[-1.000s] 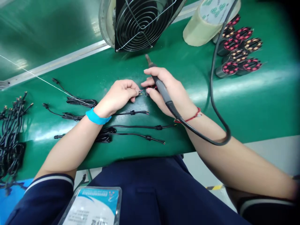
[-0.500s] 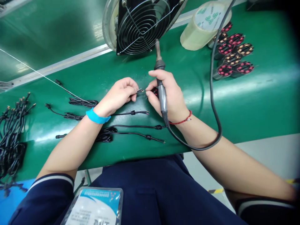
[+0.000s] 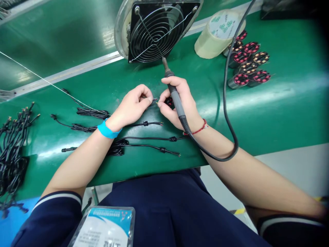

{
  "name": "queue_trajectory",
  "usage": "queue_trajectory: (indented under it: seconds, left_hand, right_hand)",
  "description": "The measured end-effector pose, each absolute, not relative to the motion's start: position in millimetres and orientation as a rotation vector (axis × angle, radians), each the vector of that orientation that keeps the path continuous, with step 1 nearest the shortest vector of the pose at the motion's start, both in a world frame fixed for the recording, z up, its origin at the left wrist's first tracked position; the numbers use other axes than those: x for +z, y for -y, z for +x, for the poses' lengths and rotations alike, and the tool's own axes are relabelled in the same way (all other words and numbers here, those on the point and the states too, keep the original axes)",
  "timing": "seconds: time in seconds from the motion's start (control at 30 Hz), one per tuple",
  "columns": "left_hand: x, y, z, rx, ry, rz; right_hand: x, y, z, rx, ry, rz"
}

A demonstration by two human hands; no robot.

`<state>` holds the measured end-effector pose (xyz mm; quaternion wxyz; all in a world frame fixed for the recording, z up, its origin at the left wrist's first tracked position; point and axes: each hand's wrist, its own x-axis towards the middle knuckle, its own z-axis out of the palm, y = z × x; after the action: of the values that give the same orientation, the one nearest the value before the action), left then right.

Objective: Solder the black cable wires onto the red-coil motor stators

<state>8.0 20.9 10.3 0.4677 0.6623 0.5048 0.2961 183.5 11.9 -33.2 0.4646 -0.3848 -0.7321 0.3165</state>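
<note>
My left hand point(image 3: 133, 104) is closed in a pinch on the bare end of a thin black cable point(image 3: 154, 100), above the green table point(image 3: 257, 103). My right hand point(image 3: 181, 103) is wrapped round a soldering iron point(image 3: 174, 94) whose tip points up toward the fan. The right fingertips also pinch a small red-and-black coil part point(image 3: 169, 101) right beside the cable end. The iron's black cord point(image 3: 226, 103) loops off to the right and up.
A wire-guarded fan point(image 3: 156, 31) stands behind the hands. A tape roll point(image 3: 218, 32) and a cluster of red and gold coils point(image 3: 246, 61) lie at the back right. Loose black cables point(image 3: 144, 137) lie in front; a cable bundle point(image 3: 12, 144) lies at the left edge.
The soldering iron has tilted and its tip swung up and then slightly left toward the fan. Both hands stay pinched together at the cable end.
</note>
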Motion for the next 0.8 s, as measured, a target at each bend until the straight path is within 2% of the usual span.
queue_trajectory:
  seconds: [0.37,0.6,0.8]
  left_hand:
    - [21.7,-15.1,7.8,0.617,-1.178,1.994]
    - [17.1,-17.0,9.2,0.594,-1.326,1.868]
    - [11.9,-18.5,10.2,0.543,-1.355,1.803]
  right_hand:
    - [-32.8,-11.6,184.1,0.807,1.751,-0.973]
    - [-26.8,-12.6,193.4,0.808,1.763,-1.097]
    - [-32.6,-15.3,203.4,0.82,1.898,-1.02]
